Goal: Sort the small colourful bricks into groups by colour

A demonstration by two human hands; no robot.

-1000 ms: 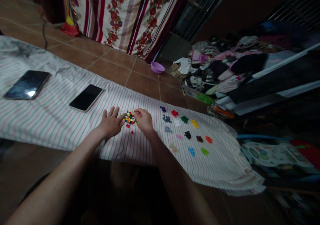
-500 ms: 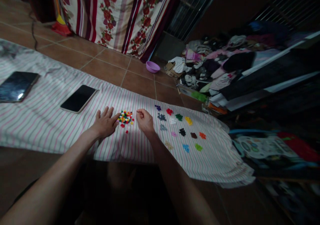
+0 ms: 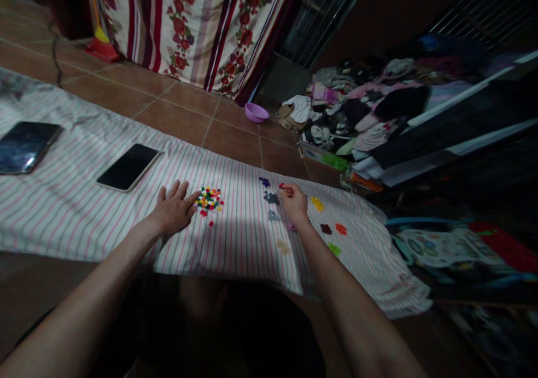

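Observation:
My left hand [image 3: 174,207] lies flat on the striped cloth [image 3: 235,238], its fingers spread. Its index fingertip touches the edge of a mixed pile of small coloured pieces [image 3: 208,198]. Farther right, my right hand [image 3: 295,203] is pinched together over the red group [image 3: 281,185], most of which it hides. What is between its fingertips is too small to make out. Sorted groups surround it: purple pieces [image 3: 264,181], dark grey-blue pieces [image 3: 271,197], grey pieces [image 3: 273,215], yellow pieces [image 3: 317,203], brown pieces [image 3: 325,229] and orange pieces [image 3: 341,229].
A phone [image 3: 128,167] and a tablet-like device [image 3: 27,147] lie on the cloth at left. Beige pieces [image 3: 282,247] and lime green pieces [image 3: 334,249] sit nearer me. Beyond the cloth are a purple basin [image 3: 256,113] and heaped clothes [image 3: 357,103].
My right hand has moved right, from beside the mixed pile to the red group, covering several other groups. My left hand has stayed in place beside the mixed pile.

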